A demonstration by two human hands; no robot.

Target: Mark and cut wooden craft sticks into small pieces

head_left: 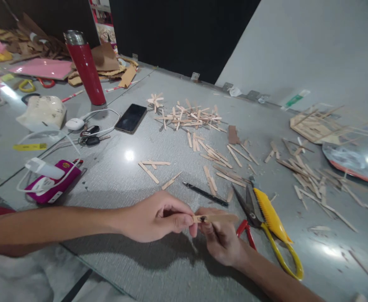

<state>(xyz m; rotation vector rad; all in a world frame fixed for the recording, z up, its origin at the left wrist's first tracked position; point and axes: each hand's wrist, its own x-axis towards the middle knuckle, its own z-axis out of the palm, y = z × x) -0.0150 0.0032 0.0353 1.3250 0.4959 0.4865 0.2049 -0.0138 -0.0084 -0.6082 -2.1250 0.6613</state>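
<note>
Between my two hands is a flat wooden craft stick (222,217) with a dark mark or small dark bit near its middle. My left hand (160,216) pinches its left end between thumb and fingers. Close beside it, my right hand (221,241) grips the stick from below, thumb near the dark spot; some of its fingers are hidden. A black pen (205,193) lies just beyond my hands. To the right of my right hand are red-handled pliers or cutters (246,233), partly covered, scissors (275,243) with yellow handles, and a yellow cutter (270,214).
Loose craft sticks (193,117) lie heaped across the table (108,167). A stick-built frame (319,126) stands far right. At left are a red flask (87,71), a phone (131,118), keys (92,139), and a purple power strip (54,184) with white cables.
</note>
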